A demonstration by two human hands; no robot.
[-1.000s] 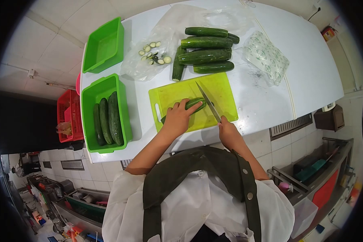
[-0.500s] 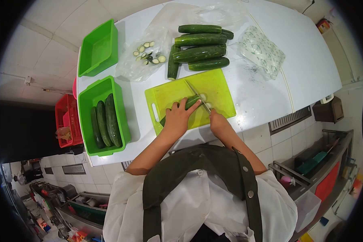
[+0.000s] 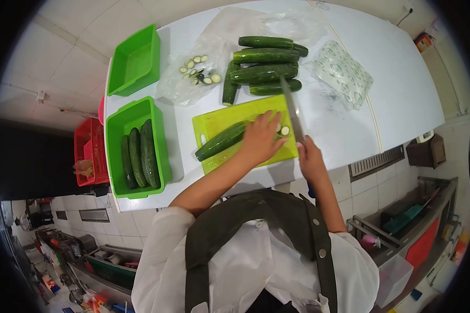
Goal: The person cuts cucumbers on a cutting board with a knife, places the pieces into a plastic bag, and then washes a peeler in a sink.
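A dark green cucumber point(image 3: 222, 141) lies slantwise on the yellow-green cutting board point(image 3: 214, 118). My left hand point(image 3: 260, 138) is over its right end, fingers spread toward a few pale cut pieces point(image 3: 284, 130) at the board's right side. The hand hides that end of the cucumber. In my right hand point(image 3: 312, 158) is a kitchen knife point(image 3: 294, 112), held by the handle just off the board's right edge. Its blade points away from me, and its tip overlaps the stacked cucumbers point(image 3: 263, 73) behind the board.
Cut end pieces point(image 3: 208, 81) lie on a clear plastic bag point(image 3: 175, 86). Left of the board, one green bin point(image 3: 164, 156) holds three cucumbers, and another green bin point(image 3: 154, 68) stands behind it. A printed plastic packet point(image 3: 344, 75) rests on the white table point(image 3: 397, 88) at right.
My right hand has lifted the knife off the cucumber and moved it right. My left hand has slid right along the cucumber toward the cut pieces, with its fingers opened out.
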